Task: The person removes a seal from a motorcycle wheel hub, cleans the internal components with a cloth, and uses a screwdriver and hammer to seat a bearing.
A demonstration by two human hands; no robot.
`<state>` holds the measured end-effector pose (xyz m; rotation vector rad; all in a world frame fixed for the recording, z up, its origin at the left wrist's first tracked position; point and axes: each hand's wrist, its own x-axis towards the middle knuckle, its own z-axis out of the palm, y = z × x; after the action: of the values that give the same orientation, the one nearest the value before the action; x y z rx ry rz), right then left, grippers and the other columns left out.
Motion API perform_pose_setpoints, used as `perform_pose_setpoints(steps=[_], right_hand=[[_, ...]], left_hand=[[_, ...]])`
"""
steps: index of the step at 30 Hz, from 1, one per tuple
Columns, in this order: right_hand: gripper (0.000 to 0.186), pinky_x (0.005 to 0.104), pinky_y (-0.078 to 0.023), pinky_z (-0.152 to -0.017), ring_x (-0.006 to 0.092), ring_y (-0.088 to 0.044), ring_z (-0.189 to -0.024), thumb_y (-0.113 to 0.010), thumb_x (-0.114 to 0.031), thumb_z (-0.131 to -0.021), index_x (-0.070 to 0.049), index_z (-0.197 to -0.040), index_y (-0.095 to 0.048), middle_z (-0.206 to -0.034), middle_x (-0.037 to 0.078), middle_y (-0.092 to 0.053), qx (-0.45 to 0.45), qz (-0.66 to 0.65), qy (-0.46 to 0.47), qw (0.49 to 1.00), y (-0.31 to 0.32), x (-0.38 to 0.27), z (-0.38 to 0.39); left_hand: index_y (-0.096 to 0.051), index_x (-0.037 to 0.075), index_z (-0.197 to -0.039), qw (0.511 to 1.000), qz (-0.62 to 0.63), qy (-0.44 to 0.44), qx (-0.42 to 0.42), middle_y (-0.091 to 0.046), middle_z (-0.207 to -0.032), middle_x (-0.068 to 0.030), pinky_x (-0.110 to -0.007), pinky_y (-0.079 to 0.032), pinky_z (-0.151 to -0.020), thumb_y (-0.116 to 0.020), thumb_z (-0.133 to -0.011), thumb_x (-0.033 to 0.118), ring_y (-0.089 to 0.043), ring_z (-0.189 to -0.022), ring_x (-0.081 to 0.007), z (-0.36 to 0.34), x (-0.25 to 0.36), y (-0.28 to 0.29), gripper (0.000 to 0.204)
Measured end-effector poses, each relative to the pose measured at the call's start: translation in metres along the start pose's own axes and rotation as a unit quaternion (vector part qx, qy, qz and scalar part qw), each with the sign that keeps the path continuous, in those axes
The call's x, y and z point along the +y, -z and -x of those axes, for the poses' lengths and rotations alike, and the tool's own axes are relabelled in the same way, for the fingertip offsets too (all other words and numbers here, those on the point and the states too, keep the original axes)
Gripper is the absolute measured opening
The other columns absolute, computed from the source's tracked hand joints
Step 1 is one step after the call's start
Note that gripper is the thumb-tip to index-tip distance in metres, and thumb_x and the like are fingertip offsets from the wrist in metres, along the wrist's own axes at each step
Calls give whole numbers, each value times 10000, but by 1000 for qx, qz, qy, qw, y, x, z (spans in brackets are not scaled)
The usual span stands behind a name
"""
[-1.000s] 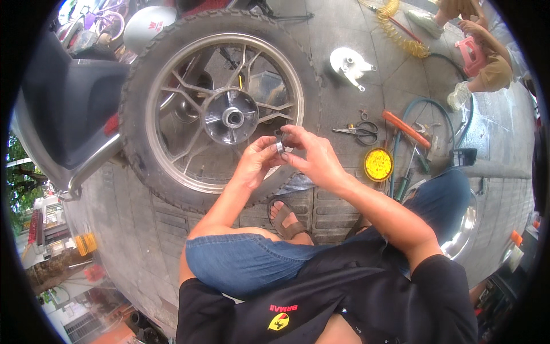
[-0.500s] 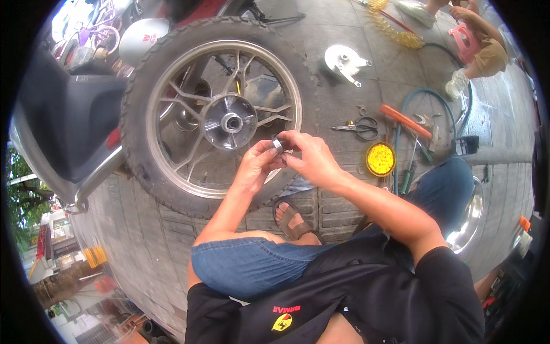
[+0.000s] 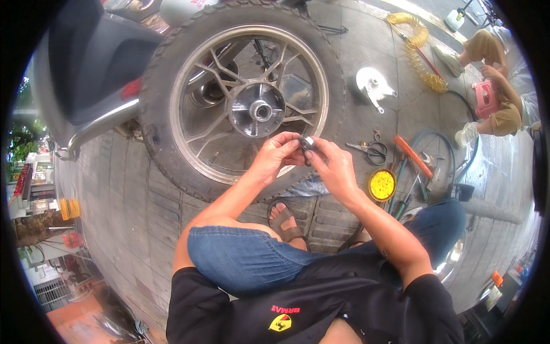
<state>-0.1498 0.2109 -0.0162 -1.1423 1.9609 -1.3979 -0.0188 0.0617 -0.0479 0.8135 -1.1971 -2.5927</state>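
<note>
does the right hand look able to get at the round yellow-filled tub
Probably yes: the round tub sits near the right hand with nothing over it, though that hand and the left hand both hold a small metal ring.

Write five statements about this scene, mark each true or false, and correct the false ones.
1. The left hand and the right hand hold a small round metal part between them. True.
2. The scissors are in the right hand. False: they lie on the ground, right of the wheel.
3. The round tub has yellow contents. True.
4. The wheel is a bare rim with no tire. False: a black, knobbly tire surrounds the rim.
5. The white plate sits in the middle of the wheel. False: it lies on the ground to the wheel's right, apart from it.
</note>
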Motion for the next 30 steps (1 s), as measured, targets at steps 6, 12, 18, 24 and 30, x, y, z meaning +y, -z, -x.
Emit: perform_pose_setpoints(steps=[6, 12, 18, 24, 30], right_hand=[[325, 409, -526, -756, 345, -667, -840, -671, -170, -922, 21, -1185, -656, -935, 204, -688, 9, 26, 5, 1000, 0, -1, 0], [326, 407, -520, -782, 336, -654, -875, -676, -178, -915, 20, -1173, -665, -949, 179, -689, 3, 36, 23, 999, 0, -8, -2], [344, 388, -508, -859, 296, -628, -1004, -742, -201, -853, -48, -1157, -696, -1068, 123, -676, 15, 4, 48, 999, 5, -21, -1], [386, 390, -482, -900, 280, -579, -1049, -800, -233, -793, -61, -1120, -691, -1069, 96, -642, 37, -59, 92, 993, 6, -24, 0], [382, 392, -467, -915, 286, -562, -1061, -802, -238, -791, -58, -1110, -696, -1083, 94, -638, 14, -64, 97, 993, 15, -26, -2]], left_hand=[[-618, 63, -1140, 999, -36, -30, 14, -700, -1013, -82, -352, -609, -780, -688, -946, 195, -714, -857, -192, -2, -1, -1, 245], [-632, 31, -1117, 993, -74, -88, 23, -700, -1024, -97, -353, -609, -804, -676, -948, 131, -708, -884, -188, -2, -3, 3, 201], [-662, 17, -1055, 980, -117, -159, -4, -688, -1005, -92, -331, -593, -825, -685, -928, 80, -677, -917, -172, 1, 6, 1, 144], [-662, 27, -1000, 956, -157, -242, -43, -678, -1016, -126, -323, -548, -795, -705, -897, 48, -673, -899, -201, 3, 16, 1, 114], [-676, 24, -997, 956, -152, -243, -57, -677, -1018, -107, -304, -528, -825, -687, -890, -14, -650, -923, -175, 6, 21, -4, 113]])
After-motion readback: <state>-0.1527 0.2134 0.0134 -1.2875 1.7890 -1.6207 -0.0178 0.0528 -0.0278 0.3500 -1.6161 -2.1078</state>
